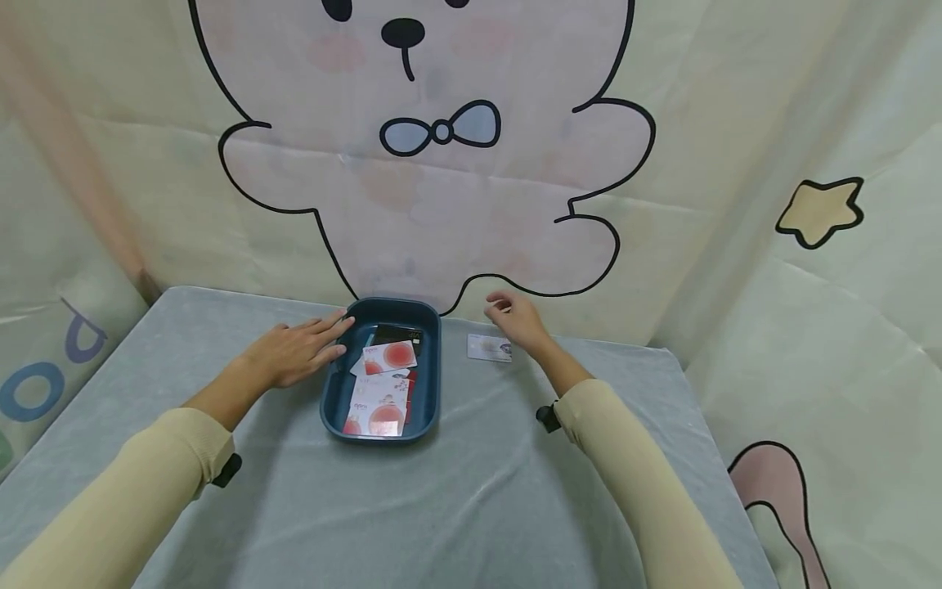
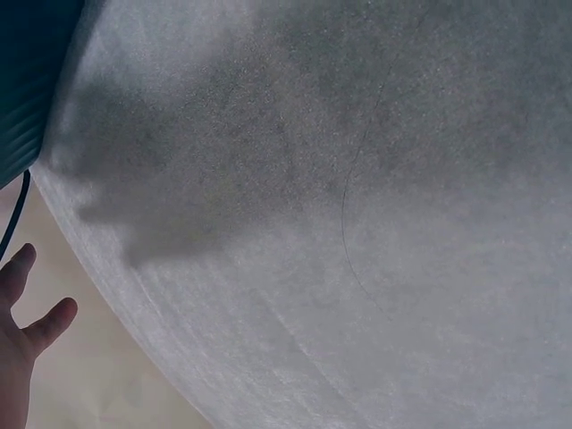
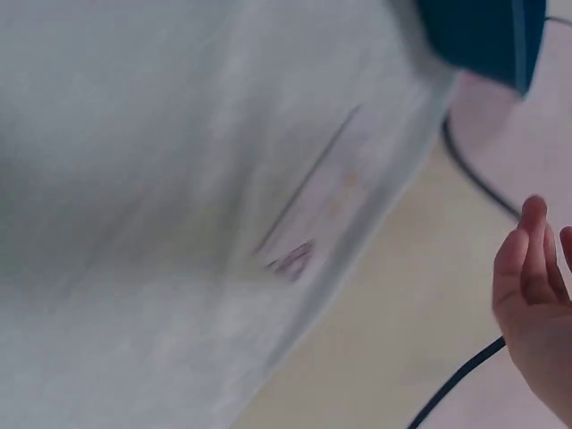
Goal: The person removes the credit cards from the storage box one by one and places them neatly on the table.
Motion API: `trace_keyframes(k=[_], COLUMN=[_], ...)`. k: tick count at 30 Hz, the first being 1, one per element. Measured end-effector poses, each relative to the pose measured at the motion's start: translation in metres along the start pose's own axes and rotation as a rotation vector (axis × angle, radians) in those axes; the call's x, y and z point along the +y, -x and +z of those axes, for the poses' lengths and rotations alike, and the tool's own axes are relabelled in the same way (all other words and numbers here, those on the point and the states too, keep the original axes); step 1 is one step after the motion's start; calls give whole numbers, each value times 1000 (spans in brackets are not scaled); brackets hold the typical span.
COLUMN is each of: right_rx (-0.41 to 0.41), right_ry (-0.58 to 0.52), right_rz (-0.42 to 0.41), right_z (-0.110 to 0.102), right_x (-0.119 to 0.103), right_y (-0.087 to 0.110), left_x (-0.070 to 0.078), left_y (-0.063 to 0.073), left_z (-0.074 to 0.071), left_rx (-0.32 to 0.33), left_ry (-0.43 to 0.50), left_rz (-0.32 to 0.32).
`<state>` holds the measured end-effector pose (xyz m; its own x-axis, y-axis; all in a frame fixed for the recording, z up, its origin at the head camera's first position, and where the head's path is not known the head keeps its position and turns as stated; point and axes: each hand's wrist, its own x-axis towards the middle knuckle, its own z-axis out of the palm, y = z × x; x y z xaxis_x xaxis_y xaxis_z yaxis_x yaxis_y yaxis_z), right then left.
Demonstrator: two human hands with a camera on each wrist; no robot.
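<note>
Nearest me are my cream sleeves (image 1: 121, 497), and under them the grey cloth over the table (image 1: 441, 515), soft and lightly creased. My left hand (image 1: 298, 350) lies flat-palmed with its fingers stretched out, their tips at the near side of the tray (image 1: 435, 380); I cannot tell how firmly they touch. The tray, just right of that hand, is smooth dark blue with rounded corners, its long axis running away from me. In it cards (image 1: 377, 402) overlap, mostly white with red circles; a black one (image 1: 403, 334) lies toward the end beyond my fingertips.

The loose card (image 1: 486, 347) lies flat on the cloth, apart from the tray, just left of my right hand (image 1: 518, 321) and a little nearer me. It is a thin, pale oblong, long axis nearly crosswise, its purple-printed end toward that hand's wrist. My right hand holds nothing, its fingers close together and gently bent. Beyond both hands hangs a creased cream curtain (image 1: 706, 106).
</note>
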<state>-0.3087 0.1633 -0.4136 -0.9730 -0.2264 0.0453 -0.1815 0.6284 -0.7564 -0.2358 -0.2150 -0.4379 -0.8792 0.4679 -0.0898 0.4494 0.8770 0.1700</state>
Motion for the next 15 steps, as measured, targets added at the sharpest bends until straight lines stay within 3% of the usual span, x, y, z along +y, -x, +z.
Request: trace_keyframes(k=[4,7,12,15], right_rx=[-77,-188,-403,-486], right_ry=[-150,-215,-174,-149], right_rz=[-17,5,57,90], right_z=[10,22,42,52], right_x=[-37,-59,-83,-89], right_y=[-4,-6,-5,-5], left_x=[0,0,1,0], left_y=[0,1,0,0], left_z=[0,0,-1,-1], left_rx=[3,1,0,-7], left_ry=[-2,0,3,4], left_rz=[-2,-4,1,1])
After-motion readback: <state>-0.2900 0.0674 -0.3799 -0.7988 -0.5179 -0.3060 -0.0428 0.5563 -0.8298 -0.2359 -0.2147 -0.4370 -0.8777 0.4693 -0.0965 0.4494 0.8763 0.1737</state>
